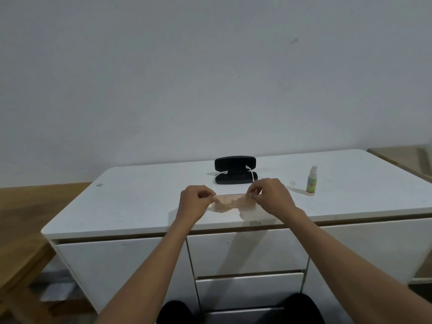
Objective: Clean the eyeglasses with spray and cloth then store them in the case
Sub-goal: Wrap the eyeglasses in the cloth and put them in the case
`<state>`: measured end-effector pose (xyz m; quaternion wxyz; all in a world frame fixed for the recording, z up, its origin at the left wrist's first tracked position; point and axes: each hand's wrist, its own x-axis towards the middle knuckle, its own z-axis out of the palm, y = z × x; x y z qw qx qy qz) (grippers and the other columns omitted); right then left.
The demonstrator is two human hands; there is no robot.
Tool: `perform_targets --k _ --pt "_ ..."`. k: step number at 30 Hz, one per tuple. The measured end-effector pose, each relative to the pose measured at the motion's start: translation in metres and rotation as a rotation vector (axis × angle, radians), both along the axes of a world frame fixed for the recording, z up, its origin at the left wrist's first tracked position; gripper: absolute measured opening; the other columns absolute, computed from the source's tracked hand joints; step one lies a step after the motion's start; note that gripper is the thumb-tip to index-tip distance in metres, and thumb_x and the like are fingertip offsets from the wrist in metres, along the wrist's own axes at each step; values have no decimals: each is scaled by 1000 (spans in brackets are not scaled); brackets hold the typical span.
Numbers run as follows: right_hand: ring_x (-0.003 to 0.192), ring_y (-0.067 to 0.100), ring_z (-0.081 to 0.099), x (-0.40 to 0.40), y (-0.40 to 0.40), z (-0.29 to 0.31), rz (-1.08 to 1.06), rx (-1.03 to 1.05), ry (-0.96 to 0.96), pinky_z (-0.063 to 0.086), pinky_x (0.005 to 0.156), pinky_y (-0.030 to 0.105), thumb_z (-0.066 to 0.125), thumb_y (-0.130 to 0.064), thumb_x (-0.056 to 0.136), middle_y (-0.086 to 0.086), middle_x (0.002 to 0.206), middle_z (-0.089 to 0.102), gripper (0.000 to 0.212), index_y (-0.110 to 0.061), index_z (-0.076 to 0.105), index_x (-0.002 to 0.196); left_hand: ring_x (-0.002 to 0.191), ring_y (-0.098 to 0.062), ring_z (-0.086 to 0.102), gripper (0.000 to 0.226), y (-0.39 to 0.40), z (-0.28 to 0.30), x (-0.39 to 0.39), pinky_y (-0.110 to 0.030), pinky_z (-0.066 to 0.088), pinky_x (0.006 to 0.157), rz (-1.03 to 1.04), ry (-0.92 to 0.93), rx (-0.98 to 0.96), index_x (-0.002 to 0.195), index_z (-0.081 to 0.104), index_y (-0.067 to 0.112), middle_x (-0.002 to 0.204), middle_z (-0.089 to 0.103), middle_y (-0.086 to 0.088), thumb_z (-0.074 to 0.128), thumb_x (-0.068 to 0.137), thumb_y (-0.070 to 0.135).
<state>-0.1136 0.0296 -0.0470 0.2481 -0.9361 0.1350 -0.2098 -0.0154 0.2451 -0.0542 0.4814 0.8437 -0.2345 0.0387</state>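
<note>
A thin peach cloth (230,202) is stretched between my two hands just above the white cabinet top (140,202). My left hand (195,202) pinches its left corner and my right hand (272,197) pinches its right corner. Behind the cloth stands a black glasses case (235,163), open, with its lid upright. The eyeglasses (250,171) lie in the case, and their pale temple arms stick out over its front edge. A small spray bottle (311,181) with a green label stands upright to the right, with its small clear cap (292,183) lying beside it.
The cabinet has white drawers (247,251) below its front edge. A wooden table (21,230) stands at the left and another wooden surface (397,155) at the far right. A plain wall rises behind. My dark-clothed knees (299,309) show at the bottom.
</note>
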Motion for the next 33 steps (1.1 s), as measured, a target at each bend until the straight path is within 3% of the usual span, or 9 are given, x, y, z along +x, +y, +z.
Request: perform_targets --k 3,6,9,12,16,22,26,30,33 --pt "84 17 65 11 1 -2 -58 -36 -54 51 69 31 65 -19 89 -8 90 74 17 -29 79 93 77 -4 67 9 -10 -2 6 -12 46 69 72 26 -63 88 81 13 83 76 2 77 84 6" --pt "87 21 68 20 3 -10 -117 -115 -123 54 72 35 65 -27 93 -6 92 76 14 -27 78 97 74 -5 67 9 -18 -8 14 -20 49 69 133 57 -106 81 77 15 78 73 4 79 83 6" --pt "81 25 69 27 5 -18 -167 -192 -180 54 69 35 64 -33 94 -2 90 76 16 -22 76 97 65 -16 65 14 -23 -14 21 -24 48 61 172 85 -127 78 67 13 71 70 -4 81 82 11" --pt "72 27 68 32 5 -24 -203 -254 -181 50 62 31 64 -34 95 1 85 76 19 -19 75 95 59 -17 58 21 -23 -20 26 -24 41 57 190 111 -120 82 60 12 69 68 -10 81 82 17" --pt "76 32 69 37 5 -28 -238 -293 -110 45 64 32 60 -34 97 6 86 76 23 -17 75 97 63 -19 62 26 -24 -24 33 -24 41 58 210 120 -71 84 57 19 71 69 -6 83 82 23" --pt "87 38 68 41 5 -28 -266 -288 -24 44 69 34 54 -35 100 12 93 75 27 -20 76 105 76 -20 67 16 -31 -21 37 -29 50 68 241 95 33 84 62 23 75 69 2 78 82 24" --pt "74 39 69 37 4 -31 -224 -253 -179 42 62 33 64 -36 96 12 78 76 21 -21 79 96 76 -20 66 16 -30 -20 35 -30 51 70 224 61 35 85 64 24 70 68 4 79 82 28" --pt "45 23 59 27 4 -32 -184 -210 -422 35 49 22 78 -33 85 -4 50 62 22 -17 68 74 65 -17 58 19 -26 -22 33 -29 48 66 136 -8 -84 95 69 27 74 65 4 82 81 25" --pt "52 13 52 23 2 -28 -160 -55 -506 40 50 25 79 -31 85 -7 68 60 25 -16 63 97 68 -17 57 21 -23 -24 34 -29 49 69 79 -90 -123 100 72 29 89 68 5 80 85 16"
